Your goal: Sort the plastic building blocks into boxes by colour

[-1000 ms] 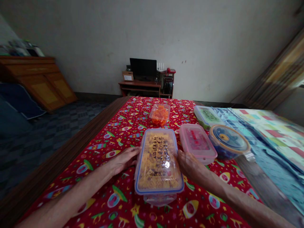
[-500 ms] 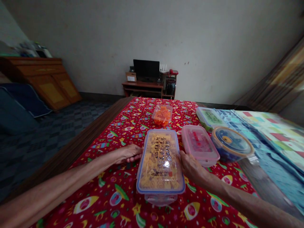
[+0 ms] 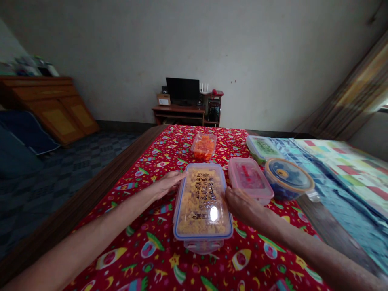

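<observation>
A clear plastic food container with a blue-edged lid and dark lettering stands in front of me, filled with yellow pieces. At its far left edge, my left hand rests with its fingers against the side and rim. My right hand is curled against the right side, its fingertips partly hidden. The lid lies on the container, and a clear latch flap shows at the near end. Just right of it sits a pink-lidded container. Beyond it is a clear container of orange pieces.
A round container with a tan-rimmed lid and a green-filled box stand on the right. Red patterned cloth covers the table. Farther back are a desk with a monitor and a wooden cabinet.
My left hand has moved farther along the container's left side, its fingers now straighter and at the rim. My right hand stays on the right side. The view has shifted slightly.
</observation>
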Motion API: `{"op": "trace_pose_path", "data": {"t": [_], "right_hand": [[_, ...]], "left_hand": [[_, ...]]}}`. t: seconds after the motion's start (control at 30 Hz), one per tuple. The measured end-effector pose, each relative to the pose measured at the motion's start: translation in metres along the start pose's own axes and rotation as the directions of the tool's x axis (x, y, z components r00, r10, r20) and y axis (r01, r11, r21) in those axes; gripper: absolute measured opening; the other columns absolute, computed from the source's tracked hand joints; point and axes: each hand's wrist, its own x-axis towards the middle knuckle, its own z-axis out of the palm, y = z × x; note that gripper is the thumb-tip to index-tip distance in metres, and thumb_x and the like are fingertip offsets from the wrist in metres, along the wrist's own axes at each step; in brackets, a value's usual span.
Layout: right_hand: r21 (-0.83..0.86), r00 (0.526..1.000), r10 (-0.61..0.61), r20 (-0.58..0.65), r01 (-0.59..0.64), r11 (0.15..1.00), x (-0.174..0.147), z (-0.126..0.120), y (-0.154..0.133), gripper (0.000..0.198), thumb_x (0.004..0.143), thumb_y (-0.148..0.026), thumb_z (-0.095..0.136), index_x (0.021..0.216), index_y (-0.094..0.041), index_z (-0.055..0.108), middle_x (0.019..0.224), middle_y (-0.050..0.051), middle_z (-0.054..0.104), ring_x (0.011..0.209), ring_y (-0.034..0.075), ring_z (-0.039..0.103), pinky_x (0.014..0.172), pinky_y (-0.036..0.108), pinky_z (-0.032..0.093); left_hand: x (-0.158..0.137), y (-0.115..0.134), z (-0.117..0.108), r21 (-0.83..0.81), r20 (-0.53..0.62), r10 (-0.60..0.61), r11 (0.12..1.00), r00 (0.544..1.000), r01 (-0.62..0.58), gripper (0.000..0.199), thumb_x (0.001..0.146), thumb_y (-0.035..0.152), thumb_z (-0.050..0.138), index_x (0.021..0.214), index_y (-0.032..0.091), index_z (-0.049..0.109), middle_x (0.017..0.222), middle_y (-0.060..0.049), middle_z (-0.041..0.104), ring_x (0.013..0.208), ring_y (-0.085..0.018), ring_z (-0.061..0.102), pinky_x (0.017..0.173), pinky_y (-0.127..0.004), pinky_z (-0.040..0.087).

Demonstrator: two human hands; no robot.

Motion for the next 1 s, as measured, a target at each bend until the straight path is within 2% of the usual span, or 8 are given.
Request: {"op": "trace_pose_path", "data": {"t": [0.1, 0.17, 0.27, 0.33, 0.57, 0.67, 0.83, 1.0], "right_hand": [[-0.180, 0.991, -0.053, 0.123, 0.075, 0.981, 0.015, -0.002, -0.001, 0.036, 0.080, 0.001, 0.036, 0.094, -0.015, 0.065, 0.085, 0.013, 0.065, 0.076, 0.023, 0.061, 0.069, 0.037, 0.054], [-0.241, 0.985, -0.047, 0.164, 0.086, 0.967, 0.024, -0.002, -0.002, 0.035, 0.079, 0.001, 0.038, 0.100, -0.010, 0.064, 0.091, 0.016, 0.066, 0.075, 0.022, 0.062, 0.066, 0.034, 0.053], [-0.279, 0.972, -0.008, 0.233, 0.075, 0.957, 0.032, -0.006, -0.006, 0.036, 0.080, 0.001, 0.038, 0.103, -0.007, 0.064, 0.098, 0.017, 0.067, 0.074, 0.019, 0.063, 0.063, 0.029, 0.051], [-0.262, 0.968, 0.040, 0.249, 0.027, 0.965, 0.033, -0.011, -0.008, 0.034, 0.080, 0.001, 0.038, 0.101, -0.006, 0.064, 0.093, 0.016, 0.068, 0.069, 0.018, 0.063, 0.059, 0.028, 0.050], [-0.221, 0.962, 0.029, 0.273, 0.034, 0.975, 0.042, -0.023, -0.013, 0.033, 0.087, 0.000, 0.036, 0.105, -0.003, 0.063, 0.088, 0.015, 0.069, 0.072, 0.017, 0.065, 0.063, 0.027, 0.049], [-0.290, 0.939, 0.082, 0.334, 0.020, 0.957, 0.053, -0.017, -0.012, 0.032, 0.086, 0.001, 0.039, 0.107, -0.002, 0.063, 0.084, 0.015, 0.070, 0.068, 0.018, 0.066, 0.057, 0.025, 0.048], [-0.384, 0.926, 0.051, 0.373, 0.104, 0.917, 0.062, -0.008, -0.013, 0.035, 0.086, 0.000, 0.040, 0.111, -0.001, 0.063, 0.094, 0.020, 0.070, 0.079, 0.022, 0.069, 0.062, 0.028, 0.054], [-0.344, 0.928, -0.014, 0.372, 0.151, 0.927, 0.065, -0.008, -0.002, 0.042, 0.087, -0.004, 0.038, 0.126, 0.004, 0.052, 0.103, 0.024, 0.068, 0.083, 0.024, 0.070, 0.066, 0.033, 0.057]], "left_hand": [[0.018, 0.006, 0.005, 0.022, -0.036, 0.051, 0.998, 0.998, -0.051, 0.043, 0.059, 0.049, 0.079, 0.082, 0.015, 0.065, 0.084, -0.006, 0.071, 0.077, -0.020, 0.065, 0.067, -0.027, 0.048], [0.025, 0.009, 0.006, 0.004, -0.049, 0.079, 0.997, 0.996, -0.079, 0.049, 0.056, 0.045, 0.081, 0.091, 0.015, 0.065, 0.086, -0.006, 0.071, 0.077, -0.020, 0.066, 0.068, -0.028, 0.049], [0.029, 0.010, 0.005, -0.036, -0.030, 0.112, 0.993, 0.993, -0.113, 0.062, 0.058, 0.042, 0.081, 0.112, 0.018, 0.062, 0.099, -0.007, 0.072, 0.087, -0.021, 0.067, 0.075, -0.030, 0.050], [0.031, 0.009, 0.004, -0.067, -0.004, 0.118, 0.991, 0.993, -0.118, 0.064, 0.058, 0.040, 0.081, 0.114, 0.017, 0.062, 0.103, -0.009, 0.072, 0.093, -0.023, 0.066, 0.081, -0.031, 0.050], [0.039, 0.007, 0.005, -0.117, -0.063, 0.150, 0.981, 0.987, -0.156, 0.053, 0.052, 0.032, 0.083, 0.098, 0.013, 0.067, 0.093, -0.010, 0.073, 0.094, -0.026, 0.067, 0.089, -0.036, 0.048], [0.041, 0.007, 0.006, -0.132, -0.092, 0.125, 0.982, 0.988, -0.136, 0.048, 0.051, 0.030, 0.082, 0.093, 0.013, 0.067, 0.086, -0.008, 0.073, 0.083, -0.023, 0.067, 0.082, -0.034, 0.049], [0.043, 0.008, 0.006, -0.125, -0.108, 0.083, 0.987, 0.991, -0.096, 0.037, 0.051, 0.033, 0.081, 0.076, 0.014, 0.061, 0.068, -0.001, 0.065, 0.059, -0.014, 0.060, 0.063, -0.027, 0.046], [0.045, 0.012, 0.006, -0.118, -0.126, 0.062, 0.990, 0.990, -0.077, 0.035, 0.049, 0.029, 0.081, 0.070, 0.015, 0.058, 0.062, 0.002, 0.060, 0.055, -0.012, 0.056, 0.058, -0.024, 0.043]]}}
